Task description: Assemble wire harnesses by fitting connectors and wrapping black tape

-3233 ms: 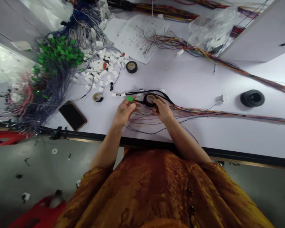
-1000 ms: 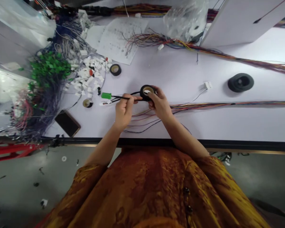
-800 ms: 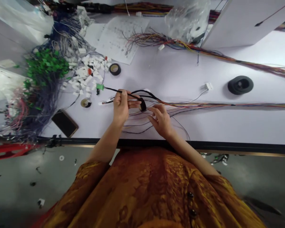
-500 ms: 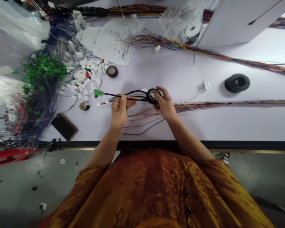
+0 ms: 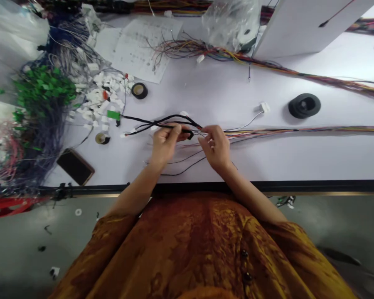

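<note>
My left hand [image 5: 164, 145] is closed on a black-taped wire branch [image 5: 143, 120] that ends in a green connector [image 5: 113, 114]. A curved black piece [image 5: 190, 135] sticks out past its fingertips; whether it is the tape roll I cannot tell. My right hand [image 5: 217, 148] hovers just right of it over the wire harness [image 5: 255, 132], thumb and forefinger apart and nothing visible between them. Another black-taped branch [image 5: 176, 116] arches behind my left hand. Loose thin wires [image 5: 187, 169] trail below both hands.
Left lie white connectors [image 5: 95, 93], green connectors [image 5: 46, 89] and a phone [image 5: 76, 166]. A black tape roll [image 5: 139, 90] rests near paper sheets [image 5: 140, 45]. Right stand stacked black rolls [image 5: 304, 105] and a white connector [image 5: 264, 108]. Another wire bundle [image 5: 268, 66] crosses behind.
The black tape roll that my right hand held against the wires no longer shows as a ring there. My right hand's fingers have come apart. My left hand has shifted slightly right.
</note>
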The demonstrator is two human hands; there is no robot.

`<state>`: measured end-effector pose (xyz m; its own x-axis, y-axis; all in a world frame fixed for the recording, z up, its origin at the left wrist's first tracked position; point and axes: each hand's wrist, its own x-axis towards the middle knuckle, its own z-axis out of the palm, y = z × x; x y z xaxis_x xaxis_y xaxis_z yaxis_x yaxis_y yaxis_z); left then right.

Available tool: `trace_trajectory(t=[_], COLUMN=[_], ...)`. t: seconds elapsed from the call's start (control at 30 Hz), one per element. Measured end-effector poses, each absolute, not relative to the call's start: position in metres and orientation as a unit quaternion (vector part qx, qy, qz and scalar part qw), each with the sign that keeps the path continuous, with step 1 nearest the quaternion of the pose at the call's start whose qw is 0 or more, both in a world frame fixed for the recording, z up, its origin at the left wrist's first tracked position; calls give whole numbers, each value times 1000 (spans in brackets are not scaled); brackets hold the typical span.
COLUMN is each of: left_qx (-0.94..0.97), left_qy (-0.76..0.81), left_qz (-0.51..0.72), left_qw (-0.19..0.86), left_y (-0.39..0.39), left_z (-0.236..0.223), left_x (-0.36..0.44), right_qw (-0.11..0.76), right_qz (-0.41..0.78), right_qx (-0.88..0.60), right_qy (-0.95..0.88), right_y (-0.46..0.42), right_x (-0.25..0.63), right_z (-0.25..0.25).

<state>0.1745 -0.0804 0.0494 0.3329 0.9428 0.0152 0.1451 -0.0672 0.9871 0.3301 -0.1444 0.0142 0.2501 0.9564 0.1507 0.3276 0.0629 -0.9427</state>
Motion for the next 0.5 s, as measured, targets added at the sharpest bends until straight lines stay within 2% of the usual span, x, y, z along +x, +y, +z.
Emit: trace_trajectory(t=[0.1,0.17,0.27,0.37,0.43,0.5], left_qx=[779,782,641,523,551,651], left_qy=[332,339,453,499,476,421], left_qz=[328,347,416,423,411,368], left_qw=[419,390,460,546,549,513], left_y=[-93,-91,-76,-64,-66,-75], left_z=[49,40,25,25,37,50], left_x=[171,171,173,180,184,185], right_qw=[540,542,536,486,499,542], right_qz=[439,490,407,295,297,363], right_qx=[-581,-564,-596,-609,-609,-599], right_qy=[-421,-385,-439,-553,-541,-465], right_y=[-114,-105,-126,-159,-165,-153], right_x=[335,338,341,339,336,335], right_z=[10,4,-4,-1,5,11])
